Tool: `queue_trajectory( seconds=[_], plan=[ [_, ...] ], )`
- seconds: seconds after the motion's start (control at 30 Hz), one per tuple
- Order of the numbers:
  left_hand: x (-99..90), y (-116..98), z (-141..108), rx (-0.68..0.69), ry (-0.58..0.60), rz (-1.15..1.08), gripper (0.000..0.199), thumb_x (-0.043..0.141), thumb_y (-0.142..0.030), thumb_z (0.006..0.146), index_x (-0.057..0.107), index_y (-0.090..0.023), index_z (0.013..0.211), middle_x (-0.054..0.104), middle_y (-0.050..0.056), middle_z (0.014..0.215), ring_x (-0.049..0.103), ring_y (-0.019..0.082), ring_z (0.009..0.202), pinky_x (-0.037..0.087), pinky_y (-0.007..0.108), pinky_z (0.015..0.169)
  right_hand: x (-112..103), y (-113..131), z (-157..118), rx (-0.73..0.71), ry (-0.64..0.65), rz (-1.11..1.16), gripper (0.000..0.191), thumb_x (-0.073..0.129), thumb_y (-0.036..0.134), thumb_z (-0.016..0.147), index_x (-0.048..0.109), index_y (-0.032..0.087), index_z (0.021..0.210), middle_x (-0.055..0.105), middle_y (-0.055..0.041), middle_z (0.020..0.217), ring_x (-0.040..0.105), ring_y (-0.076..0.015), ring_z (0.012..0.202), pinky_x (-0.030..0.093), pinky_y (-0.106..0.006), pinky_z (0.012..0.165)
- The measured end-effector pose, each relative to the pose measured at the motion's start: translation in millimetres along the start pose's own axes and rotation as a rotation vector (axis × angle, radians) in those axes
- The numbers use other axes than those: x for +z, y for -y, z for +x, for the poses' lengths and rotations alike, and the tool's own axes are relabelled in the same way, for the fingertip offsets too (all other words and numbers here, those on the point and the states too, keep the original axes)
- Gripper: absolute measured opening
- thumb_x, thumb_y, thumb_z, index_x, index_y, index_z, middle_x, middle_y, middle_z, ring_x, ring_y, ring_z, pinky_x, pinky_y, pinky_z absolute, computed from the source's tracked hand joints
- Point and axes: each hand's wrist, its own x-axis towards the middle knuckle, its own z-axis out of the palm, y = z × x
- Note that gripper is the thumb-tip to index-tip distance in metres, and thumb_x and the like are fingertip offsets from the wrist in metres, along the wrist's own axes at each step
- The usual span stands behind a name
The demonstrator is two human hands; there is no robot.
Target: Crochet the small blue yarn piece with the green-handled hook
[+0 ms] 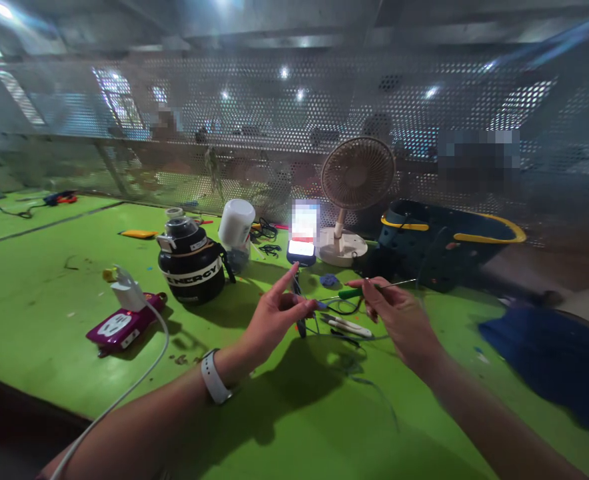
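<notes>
My left hand (277,313) reaches toward a lit phone (302,250), its index finger stretched out at the screen's lower edge. Its thumb and other fingers pinch a small blue-purple piece (321,305). In my right hand (399,317) is a thin metal tool with a green grip (350,293); one metal end points left toward the blue piece, and a thin rod sticks out to the right. Below and between the hands lie white-handled thread snips (352,327) and a loose grey-blue cord (369,383). A small blue clump (329,280) sits near the phone.
A black jug (192,273) and a purple power strip (119,328) with a white charger stand on the green table to the left. Behind are a white bottle (237,221), a fan (342,247) and a dark basket (414,257). Dark blue cloth (549,353) lies right.
</notes>
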Motion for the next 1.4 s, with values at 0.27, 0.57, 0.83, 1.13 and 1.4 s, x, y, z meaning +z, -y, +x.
queue_trajectory(
  seconds=[0.27,0.57,0.83,1.13,1.4],
  plan=[
    [1.4,4,-2,-0.001,0.094,-0.078,0.092,0.079,-0.020,0.074,0.030,-0.026,0.151,0.065,-0.003,0.068,0.061,0.009,0.066,0.045,0.022,0.064,4,8,-7,0.007,-0.012,0.195,0.038,0.081,0.053,0.066,0.068,0.020,0.079,0.067,0.0027,0.060,0.061,-0.0091,0.047,0.049,-0.020,0.048],
    [1.3,2,-4,0.000,0.172,-0.109,0.092,0.077,-0.021,0.077,0.025,-0.025,0.153,0.066,-0.002,0.073,0.065,0.012,0.072,0.048,0.025,0.070,9,6,-11,0.103,0.000,0.279,0.034,0.080,0.049,0.070,0.072,0.018,0.081,0.072,-0.0001,0.065,0.062,-0.0084,0.045,0.051,-0.018,0.045],
    [4.1,-6,-8,0.003,0.155,-0.192,0.088,0.075,-0.019,0.079,0.027,-0.027,0.152,0.069,-0.002,0.075,0.068,0.013,0.076,0.051,0.026,0.077,11,3,-11,0.105,-0.015,0.242,0.046,0.068,0.060,0.078,0.067,0.024,0.106,0.078,-0.0042,0.081,0.064,-0.0099,0.044,0.049,-0.020,0.044],
    [2.2,-2,-8,-0.083,0.052,-0.364,0.069,0.078,-0.018,0.075,0.051,-0.028,0.138,0.072,0.000,0.083,0.067,0.010,0.076,0.051,0.020,0.072,30,-26,-22,0.110,0.330,0.024,0.034,0.077,0.045,0.074,0.070,0.020,0.096,0.076,-0.0063,0.098,0.071,-0.0205,0.095,0.054,-0.041,0.090],
    [8.6,-3,-12,-0.003,0.084,-0.317,0.060,0.078,-0.020,0.076,0.057,-0.027,0.132,0.070,-0.002,0.080,0.067,0.010,0.081,0.050,0.020,0.076,36,-22,-29,0.270,0.303,0.182,0.031,0.080,0.044,0.070,0.070,0.018,0.085,0.074,-0.0020,0.076,0.069,-0.0143,0.070,0.057,-0.033,0.075]
  ],
)
